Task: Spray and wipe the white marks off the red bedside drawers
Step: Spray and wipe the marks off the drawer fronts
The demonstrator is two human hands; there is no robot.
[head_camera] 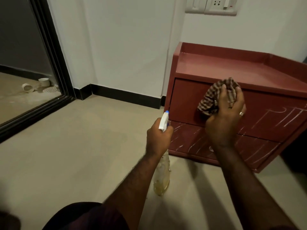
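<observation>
The red bedside drawers (186,97) stand against the white wall on the right. White marks (282,118) streak the right part of the upper drawer front, and more cross the lower drawer (184,138). My right hand (226,113) grips a bunched brown checked cloth (216,95) and presses it on the upper drawer front, left of the marks. My left hand (157,140) holds a spray bottle (162,176) of yellowish liquid by its neck. Its white trigger head (163,122) points toward the left end of the drawers.
A black-framed sliding glass door (49,52) fills the left side, with small cups on the ground beyond it. A black skirting (126,95) runs along the wall base. A switch and socket plate (211,5) sits above the drawers. Beige floor (74,146) spreads in front.
</observation>
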